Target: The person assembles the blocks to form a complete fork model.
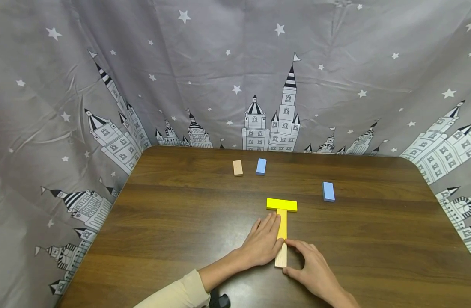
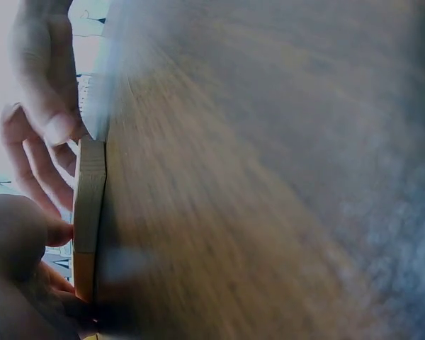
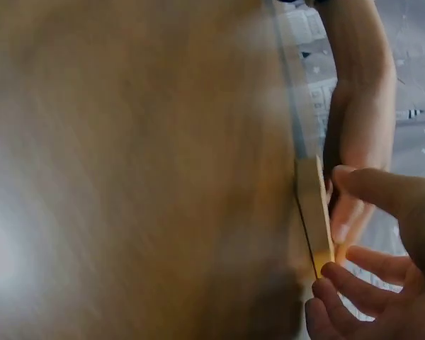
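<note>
On the table, a bright yellow block [image 1: 281,205] lies crosswise at the far end of an orange-yellow block [image 1: 282,224]. In line with that one, nearer me, lies a plain wooden block [image 1: 281,257], their ends together. My left hand [image 1: 263,244] lies along the left side of the row, its fingers straight against the orange-yellow block and its thumb near the joint. My right hand [image 1: 314,267] holds the plain wooden block [image 3: 312,195] from the right, forefinger by the joint, thumb at the near corner. The left palm hides part of the row's left edge.
Farther back on the brown table [image 1: 174,222] lie another plain wooden block [image 1: 237,168] and a blue block [image 1: 261,167]. A second blue block [image 1: 328,191] lies to the right. A grey curtain [image 1: 220,77] printed with castles hangs behind the table's far edge.
</note>
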A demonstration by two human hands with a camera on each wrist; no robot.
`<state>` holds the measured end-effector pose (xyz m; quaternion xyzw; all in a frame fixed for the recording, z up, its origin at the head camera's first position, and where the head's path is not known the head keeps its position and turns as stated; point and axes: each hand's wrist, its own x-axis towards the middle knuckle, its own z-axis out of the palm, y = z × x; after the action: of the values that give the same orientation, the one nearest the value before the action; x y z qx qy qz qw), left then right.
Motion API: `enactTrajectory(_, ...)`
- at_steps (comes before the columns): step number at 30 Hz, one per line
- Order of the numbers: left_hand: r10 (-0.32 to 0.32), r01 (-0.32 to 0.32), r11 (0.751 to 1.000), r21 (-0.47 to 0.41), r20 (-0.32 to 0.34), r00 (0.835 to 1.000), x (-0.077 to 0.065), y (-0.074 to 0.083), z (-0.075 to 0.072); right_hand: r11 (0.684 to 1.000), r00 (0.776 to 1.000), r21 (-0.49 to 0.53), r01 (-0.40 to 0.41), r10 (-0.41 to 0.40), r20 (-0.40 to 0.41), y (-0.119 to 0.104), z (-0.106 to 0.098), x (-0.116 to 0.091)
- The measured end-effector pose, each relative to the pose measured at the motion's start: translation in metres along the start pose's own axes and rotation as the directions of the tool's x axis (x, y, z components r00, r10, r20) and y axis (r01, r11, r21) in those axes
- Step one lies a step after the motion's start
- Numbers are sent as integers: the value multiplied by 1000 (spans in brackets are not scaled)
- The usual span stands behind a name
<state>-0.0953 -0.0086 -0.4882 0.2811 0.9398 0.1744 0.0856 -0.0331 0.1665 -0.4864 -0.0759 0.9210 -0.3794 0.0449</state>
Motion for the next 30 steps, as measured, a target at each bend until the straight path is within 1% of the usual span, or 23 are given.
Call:
enactTrajectory(2, 0, 0, 1000, 0, -3, 1000, 0, 0, 0, 999, 999, 8, 35, -35, -3, 4, -5, 2)
enactTrajectory(4, -2, 2, 1000, -5, -4, 1000, 0, 0, 1, 997, 996, 18, 80, -79, -43, 11, -17, 7)
enactTrajectory(7, -6, 6, 1000, -13, -4, 1000, 0, 0, 1, 988, 980, -1, 155, -154, -127, 26, -41, 20)
enactTrajectory(9, -9, 9, 1000, -17, -1, 1000, 0, 0, 1, 983, 967, -23, 184, -185, -176, 36, -57, 30)
enactTrajectory(11, -10, 10, 1000, -17, 1, 1000, 0, 0, 1, 982, 964, -35, 183, -187, -190, 47, -71, 40)
enactTrajectory(13, -10, 10, 1000, -19, 4, 1000, 0, -1, 1, 987, 970, -32, 158, -161, -180, 60, -84, 52)
enactTrajectory(16, -7, 7, 1000, -20, 6, 1000, 0, -1, 1, 995, 983, 10, 95, -92, -159, 80, -100, 72)
enactTrajectory(19, -3, 3, 1000, -16, 7, 1000, 0, -1, 1, 999, 994, 38, 35, -31, -101, 97, -113, 91)
enactTrajectory(22, 6, -6, 1000, -15, 4, 1000, 0, -1, 1, 999, 999, 44, 12, -10, -34, 107, -120, 107)
enactTrajectory(25, 12, -11, 1000, -22, 6, 1000, 1, -1, 1, 999, 1000, 30, 11, -11, 23, 113, -124, 120)
enactTrajectory(28, 14, -13, 999, -31, 9, 1000, 1, 0, 0, 999, 998, 21, 24, -26, 63, 115, -128, 128)
enactTrajectory(30, 15, -14, 999, -41, 13, 1000, 1, 0, 0, 999, 996, 5, 37, -37, 84, 117, -129, 130)
